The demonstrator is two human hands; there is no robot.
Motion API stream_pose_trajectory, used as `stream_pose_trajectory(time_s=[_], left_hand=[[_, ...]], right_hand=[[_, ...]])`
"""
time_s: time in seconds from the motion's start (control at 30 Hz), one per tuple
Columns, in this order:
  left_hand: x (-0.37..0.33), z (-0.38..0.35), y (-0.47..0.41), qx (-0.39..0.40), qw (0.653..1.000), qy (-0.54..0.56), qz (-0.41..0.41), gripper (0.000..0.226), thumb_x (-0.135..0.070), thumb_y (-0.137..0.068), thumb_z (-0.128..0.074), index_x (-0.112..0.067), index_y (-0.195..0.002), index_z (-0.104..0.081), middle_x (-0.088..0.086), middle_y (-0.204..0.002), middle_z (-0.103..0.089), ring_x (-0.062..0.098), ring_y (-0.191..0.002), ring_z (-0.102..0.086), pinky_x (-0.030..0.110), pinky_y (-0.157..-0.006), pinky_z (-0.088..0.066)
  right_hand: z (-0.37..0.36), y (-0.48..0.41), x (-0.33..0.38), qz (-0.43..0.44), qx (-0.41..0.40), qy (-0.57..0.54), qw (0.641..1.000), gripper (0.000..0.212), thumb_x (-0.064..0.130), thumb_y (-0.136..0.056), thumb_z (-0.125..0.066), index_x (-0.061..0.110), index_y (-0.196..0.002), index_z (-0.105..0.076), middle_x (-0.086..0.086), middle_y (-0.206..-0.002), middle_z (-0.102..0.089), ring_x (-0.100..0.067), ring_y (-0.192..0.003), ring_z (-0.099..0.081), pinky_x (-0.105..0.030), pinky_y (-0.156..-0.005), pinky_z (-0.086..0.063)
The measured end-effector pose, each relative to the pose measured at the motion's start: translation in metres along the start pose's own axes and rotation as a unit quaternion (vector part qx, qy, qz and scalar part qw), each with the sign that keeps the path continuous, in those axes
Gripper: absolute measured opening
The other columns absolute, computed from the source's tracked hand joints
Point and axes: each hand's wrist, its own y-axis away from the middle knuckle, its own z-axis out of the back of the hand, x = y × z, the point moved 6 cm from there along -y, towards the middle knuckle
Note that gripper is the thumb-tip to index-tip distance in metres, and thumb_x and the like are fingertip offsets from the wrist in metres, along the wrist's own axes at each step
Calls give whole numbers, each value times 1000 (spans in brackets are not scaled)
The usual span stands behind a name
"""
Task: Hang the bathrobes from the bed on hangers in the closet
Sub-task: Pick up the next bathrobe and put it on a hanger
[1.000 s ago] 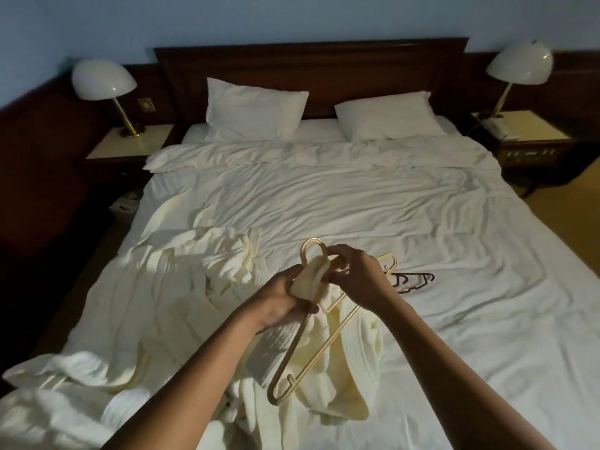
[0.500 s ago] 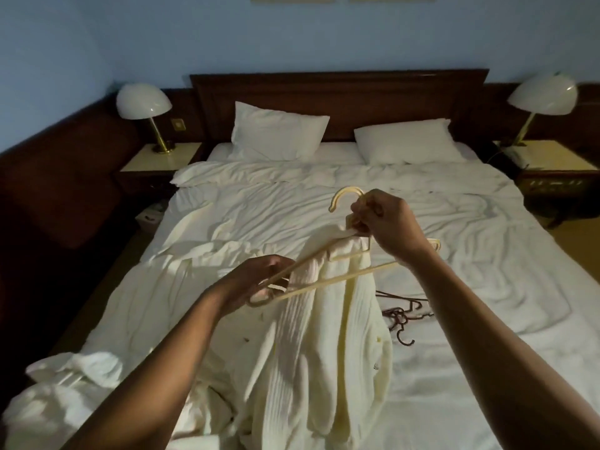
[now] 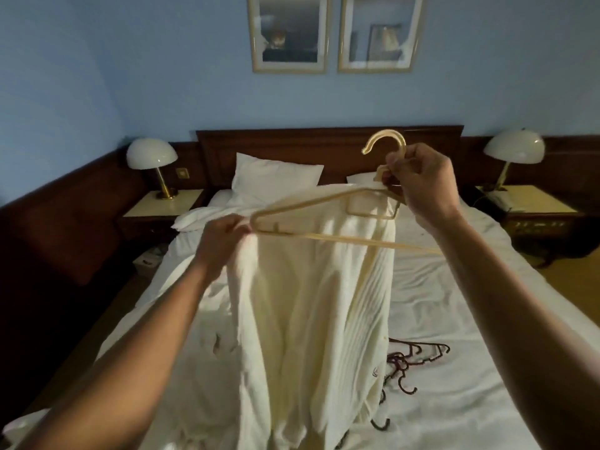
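Head view: the right hand [image 3: 422,186] is raised, its fingertips pinching the neck of a cream hanger [image 3: 341,239] just under the hook. The left hand [image 3: 224,241], lower, is curled round the hanger's left end along with a fold of cloth. The cream bathrobe [image 3: 308,303] hangs between and below both hands, down onto the bed [image 3: 461,313]. Dark hangers [image 3: 406,362] lie under the right forearm.

Both hands [image 3: 224,237] [image 3: 422,183] grip hanger [image 3: 324,237] (bathrobe [image 3: 308,319] draped) above bed [image 3: 454,319].

the bathrobe [image 3: 308,319], cut off below, hides part of the dark hangers [image 3: 418,355].
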Motion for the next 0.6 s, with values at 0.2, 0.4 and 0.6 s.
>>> stream_pose_trajectory(time_s=[0.2,0.4,0.6], left_hand=[[-159,32,-4,-183,955,-84,-218,11,-28,-80,-78,-19,-86,-75,-11,-76,-71,-1,-66,-61,15,-60,-45],[-124,-73,55,243,921,-238,-188,9,-33,-86,-82,-25,-89,-79,-19,-63,-67,0,-58,-64,19,-57,-48],[-158,-12,30,-99,872,-256,-406,43,-51,-91,-68,-15,-113,-65,2,-106,-65,20,-99,-61,35,-85,-49]], right_hand=[[-2,-17,16,29,-114,186,975,19,36,-91,-68,18,-89,-68,13,-70,-67,-4,-66,-62,-21,-64,-42],[-14,-20,46,30,-145,81,986,17,34,-95,-68,19,-88,-67,14,-70,-68,8,-65,-63,-10,-60,-45],[-27,-20,72,99,-12,-20,995,15,21,-95,-70,7,-92,-69,-3,-77,-74,-16,-72,-75,-28,-62,-59]])
